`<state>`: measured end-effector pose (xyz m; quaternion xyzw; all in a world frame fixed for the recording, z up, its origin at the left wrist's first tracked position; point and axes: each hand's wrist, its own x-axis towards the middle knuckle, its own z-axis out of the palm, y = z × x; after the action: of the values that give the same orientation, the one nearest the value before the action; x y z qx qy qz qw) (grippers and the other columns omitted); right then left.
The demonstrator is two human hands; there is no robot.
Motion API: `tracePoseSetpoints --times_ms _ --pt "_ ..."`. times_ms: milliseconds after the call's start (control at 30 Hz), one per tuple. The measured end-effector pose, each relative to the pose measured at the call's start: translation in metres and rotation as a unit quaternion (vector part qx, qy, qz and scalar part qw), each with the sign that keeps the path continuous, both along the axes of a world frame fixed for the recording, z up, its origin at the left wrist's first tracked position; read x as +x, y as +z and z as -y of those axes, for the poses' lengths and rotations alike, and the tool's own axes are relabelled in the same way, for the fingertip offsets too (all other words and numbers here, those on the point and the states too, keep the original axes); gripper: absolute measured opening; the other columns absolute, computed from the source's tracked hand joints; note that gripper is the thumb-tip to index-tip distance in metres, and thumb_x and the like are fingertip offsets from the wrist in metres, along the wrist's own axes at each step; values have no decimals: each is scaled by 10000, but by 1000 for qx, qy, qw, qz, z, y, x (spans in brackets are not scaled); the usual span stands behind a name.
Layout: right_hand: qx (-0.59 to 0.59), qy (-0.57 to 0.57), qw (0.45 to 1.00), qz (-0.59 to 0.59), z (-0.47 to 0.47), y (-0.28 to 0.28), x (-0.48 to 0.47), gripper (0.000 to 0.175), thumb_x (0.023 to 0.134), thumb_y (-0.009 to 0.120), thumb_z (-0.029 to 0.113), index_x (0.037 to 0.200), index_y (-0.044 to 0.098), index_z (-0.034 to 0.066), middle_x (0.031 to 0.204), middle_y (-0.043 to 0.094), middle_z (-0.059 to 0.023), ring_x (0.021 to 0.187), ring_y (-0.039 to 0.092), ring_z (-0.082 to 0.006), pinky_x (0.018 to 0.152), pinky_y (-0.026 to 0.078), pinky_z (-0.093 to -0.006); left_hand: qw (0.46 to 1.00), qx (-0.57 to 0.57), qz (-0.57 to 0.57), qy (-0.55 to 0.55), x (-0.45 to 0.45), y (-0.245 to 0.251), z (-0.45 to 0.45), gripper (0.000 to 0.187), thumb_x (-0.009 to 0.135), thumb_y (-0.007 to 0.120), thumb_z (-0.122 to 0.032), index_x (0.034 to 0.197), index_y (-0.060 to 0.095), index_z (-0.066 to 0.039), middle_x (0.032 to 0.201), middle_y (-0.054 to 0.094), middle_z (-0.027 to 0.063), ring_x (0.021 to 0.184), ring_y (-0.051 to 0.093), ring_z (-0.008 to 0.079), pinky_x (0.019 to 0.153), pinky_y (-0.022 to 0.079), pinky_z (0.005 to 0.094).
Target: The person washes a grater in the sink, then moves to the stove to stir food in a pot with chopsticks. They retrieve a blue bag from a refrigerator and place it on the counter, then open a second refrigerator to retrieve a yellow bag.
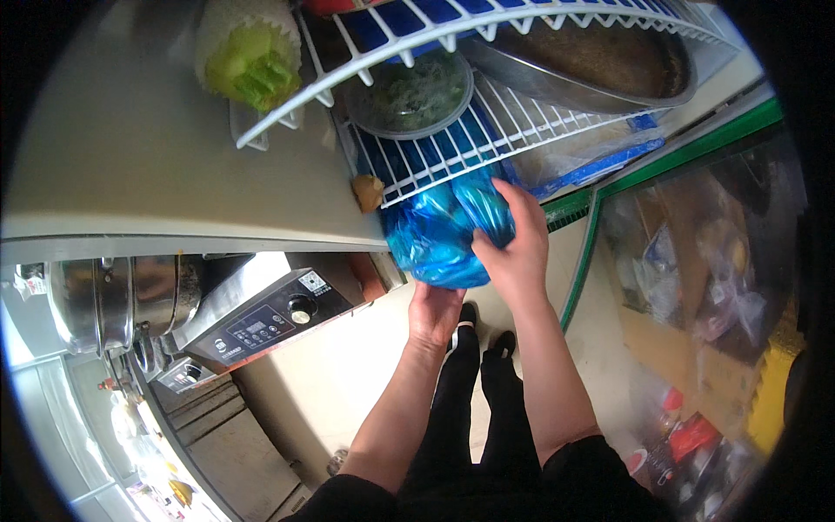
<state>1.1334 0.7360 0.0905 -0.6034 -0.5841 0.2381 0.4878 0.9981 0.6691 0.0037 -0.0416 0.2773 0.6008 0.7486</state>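
A full blue plastic bag (437, 235) bulges out from under a white wire shelf (450, 171); its contents cannot be made out. My left hand (436, 313) is under the bag's lower end, palm up, its fingers hidden behind the plastic. At the bag's right side, my right hand (520, 245) grips the plastic between thumb and fingers. A round clear-lidded container (411, 98) with something green inside rests on the wire shelf above the bag. Beside it lies a large metal pan (587, 65). A small brown piece (368, 193) sits at the shelf's left corner.
An upper wire shelf (391, 46) overhangs the pan. A wrapped green vegetable (251, 65) is at upper left. The green-edged glass door (580, 274) stands at right. Lower left are an induction cooker panel (261, 329) and a steel pot (117, 300).
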Motion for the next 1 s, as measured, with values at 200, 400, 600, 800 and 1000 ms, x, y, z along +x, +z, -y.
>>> tracePoseSetpoints --times_ms 200,400,600,800,1000 --pt "-66 11 988 -141 45 -27 9 599 660 655 -21 1230 508 88 1206 524 -145 1131 505 -305 970 400 -410 999 24 -28 -11 -24 -32 37 638 824 663 -301 1376 374 -164 1394 429 47 1286 393 263 1077 304 457" --pt "-87 35 971 -220 46 -67 18 608 689 606 -52 1264 472 89 1217 518 -110 1168 485 -263 1002 377 -370 999 8 30 -12 -36 -47 23 521 861 570 -262 1343 422 -127 1366 473 75 1232 450 279 1053 324 468" --pt "-147 55 935 -316 33 -66 34 719 652 578 -17 1346 420 83 1268 476 -93 1178 457 -231 1005 356 -356 996 14 -85 -34 -32 -35 9 498 900 567 -405 1294 477 -114 1277 545 57 1179 491 243 1022 359 429" --pt "-236 119 881 -393 27 -60 62 826 656 518 -26 1447 317 97 1408 410 -73 1286 383 -219 1082 269 -349 992 3 -117 45 -1 -21 22 395 834 610 -40 1208 498 -101 1183 552 29 1095 507 187 982 390 352" --pt "-223 161 884 -379 25 -53 78 788 649 444 8 1423 299 -11 1380 447 -107 1252 437 -226 1078 295 -337 987 3 -119 104 26 -7 38 464 818 629 28 1228 458 -105 1217 530 21 1137 483 171 1007 363 344"
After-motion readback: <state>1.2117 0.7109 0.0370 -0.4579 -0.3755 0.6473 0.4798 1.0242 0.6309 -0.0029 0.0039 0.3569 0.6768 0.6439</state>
